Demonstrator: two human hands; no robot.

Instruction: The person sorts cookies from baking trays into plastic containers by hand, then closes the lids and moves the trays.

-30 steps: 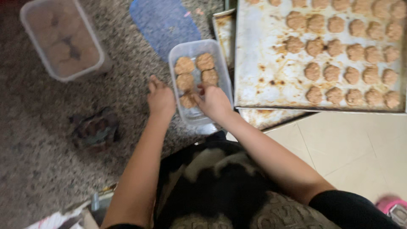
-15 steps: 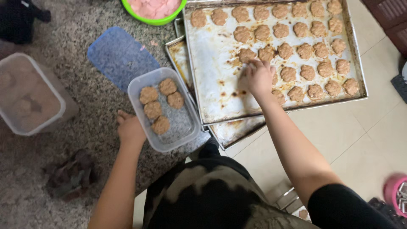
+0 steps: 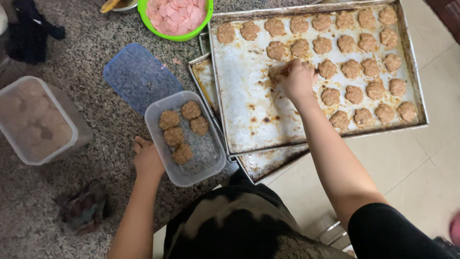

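Observation:
A clear plastic container [image 3: 209, 164] sits on the speckled granite counter with several brown cookies [image 3: 182, 129] inside. My left hand [image 3: 147, 158] rests against its left side, steadying it. My right hand [image 3: 296, 77] reaches over a large metal baking tray [image 3: 239, 103] and closes its fingers on a cookie near the tray's middle. Many more brown cookies [image 3: 357, 72] fill the tray's right half in rows.
A second tray [image 3: 268, 163] lies under the first. A blue lid [image 3: 139, 76] lies beside the container. A closed clear tub [image 3: 36, 120] of cookies stands at left, a green bowl [image 3: 206, 21] of pink slices at top, a dark rag [image 3: 86, 206] below.
The view has shifted. My right hand moved from the container to the tray, then further up onto a cookie. My left hand stayed by the container's side.

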